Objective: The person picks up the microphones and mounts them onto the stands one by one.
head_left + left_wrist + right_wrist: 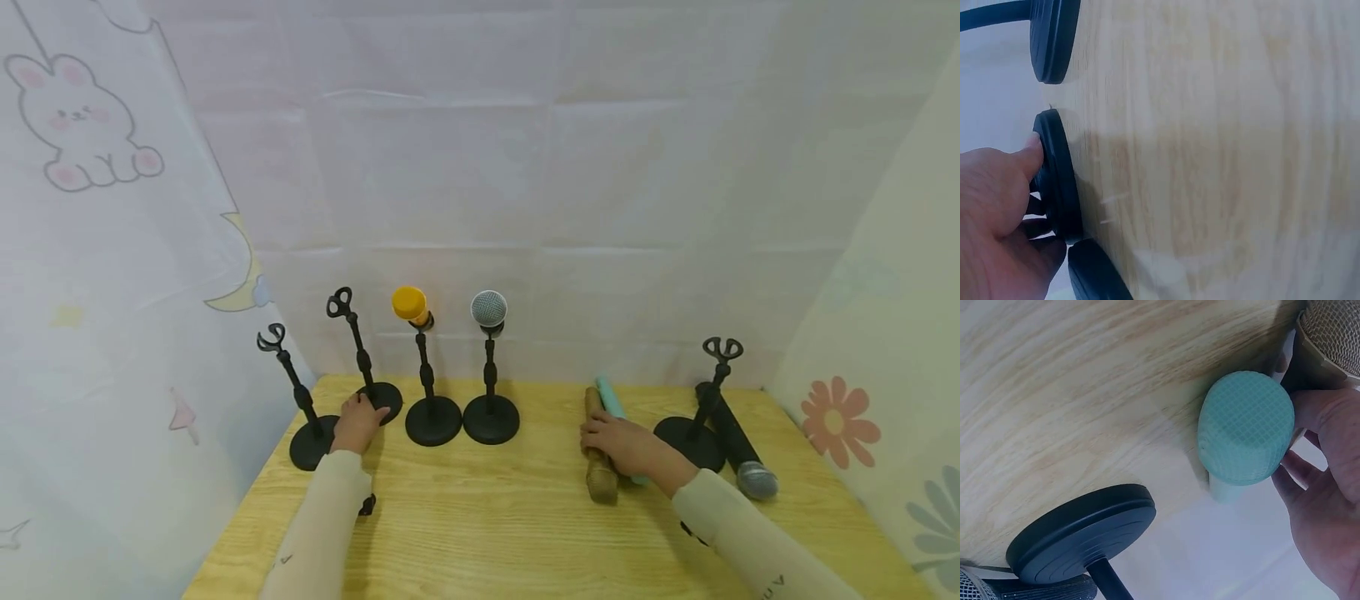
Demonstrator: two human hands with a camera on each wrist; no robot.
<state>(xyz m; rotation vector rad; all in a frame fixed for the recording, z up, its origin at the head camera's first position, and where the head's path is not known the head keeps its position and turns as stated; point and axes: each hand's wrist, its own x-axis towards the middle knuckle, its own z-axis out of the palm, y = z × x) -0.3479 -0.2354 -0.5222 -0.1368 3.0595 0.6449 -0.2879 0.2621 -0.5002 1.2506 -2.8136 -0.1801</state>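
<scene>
My left hand [357, 423] grips the round base of a black microphone stand [363, 360] with a vacant clip at the back left. In the left wrist view the thumb lies on the edge of that base [1060, 181], with the other fingers around its far side. On the right, my right hand [626, 443] holds a gold-brown microphone [602, 483] lying on the table, its mesh head toward me. A teal microphone [611, 398] lies right beside it, partly hidden under the hand; its rounded head [1247, 425] shows close to the fingers in the right wrist view.
Two stands hold microphones, one yellow-topped [409, 305], one silver-headed [489, 309]. Another stand [306, 400] is at far left. At right, a stand [708, 400] stands beside a lying black microphone [738, 442]. Printed cloth [480, 167] hangs behind the wooden table [480, 517].
</scene>
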